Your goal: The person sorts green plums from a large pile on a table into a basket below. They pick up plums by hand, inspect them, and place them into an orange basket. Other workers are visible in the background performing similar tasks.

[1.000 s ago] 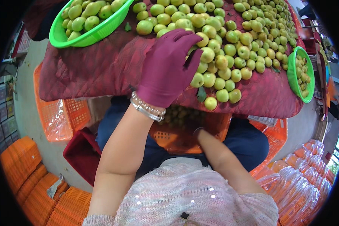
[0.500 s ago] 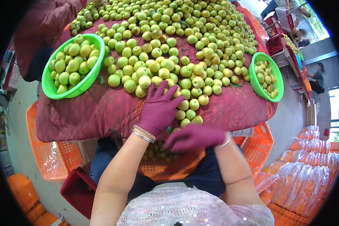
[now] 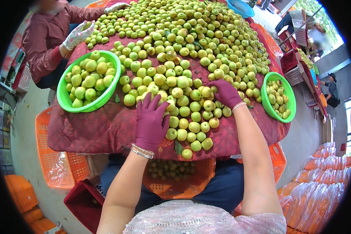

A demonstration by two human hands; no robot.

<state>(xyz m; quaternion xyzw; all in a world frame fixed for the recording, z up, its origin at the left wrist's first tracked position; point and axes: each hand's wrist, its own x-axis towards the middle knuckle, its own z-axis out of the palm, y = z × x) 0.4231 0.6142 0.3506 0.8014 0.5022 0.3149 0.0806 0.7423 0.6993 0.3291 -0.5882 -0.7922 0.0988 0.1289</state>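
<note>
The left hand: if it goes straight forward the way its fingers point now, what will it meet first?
The left hand lies on the quilted cloth, fingers pointing up-table into the heap of green fruits. It probably meets the fruits at its fingertips first; they already seem to touch. The green basket sits off to its left.

Fruit under the left hand (image 3: 151,121): hidden by the glove | crate (image 3: 178,180) below the table (image 3: 105,132): partly covered by its edge | co-worker beyond the table: head cut off | far figures: too small.

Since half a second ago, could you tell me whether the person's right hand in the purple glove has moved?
Yes. The right hand has gone up from the red quilted cloth's near edge onto the heap of green fruit, toward the small green basket.
</note>
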